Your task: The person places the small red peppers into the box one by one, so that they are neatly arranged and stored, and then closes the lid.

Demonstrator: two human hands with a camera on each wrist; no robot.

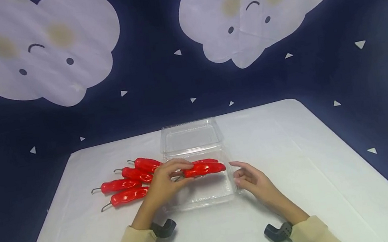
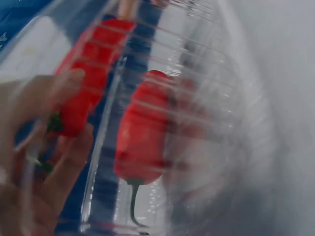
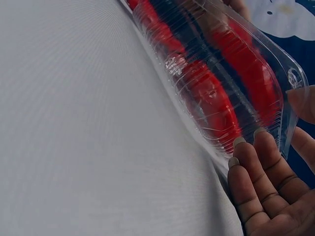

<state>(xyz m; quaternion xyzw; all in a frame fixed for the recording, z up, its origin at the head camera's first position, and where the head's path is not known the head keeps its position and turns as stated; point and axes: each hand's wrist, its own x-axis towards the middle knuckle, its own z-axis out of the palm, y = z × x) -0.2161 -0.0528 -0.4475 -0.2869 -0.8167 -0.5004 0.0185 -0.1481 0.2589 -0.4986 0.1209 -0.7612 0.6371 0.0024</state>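
My left hand (image 1: 166,184) pinches a red chili pepper (image 1: 205,169) near its stem end, holding it level above a clear plastic container (image 1: 203,194). Behind it, a second red pepper (image 2: 142,128) lies inside the container, its green stem showing in the left wrist view. At the container's right end is my right hand (image 1: 258,183). Its curled fingers (image 3: 268,162) rest against the ribbed wall in the right wrist view, with another digit at the rim. The left wrist view is blurred.
Several red peppers (image 1: 128,195) lie on the white table (image 1: 314,187) left of the container, stems pointing left. The container's clear lid (image 1: 192,135) is folded back, away from me. A dark blue cloth with clouds (image 1: 150,61) hangs behind the table.
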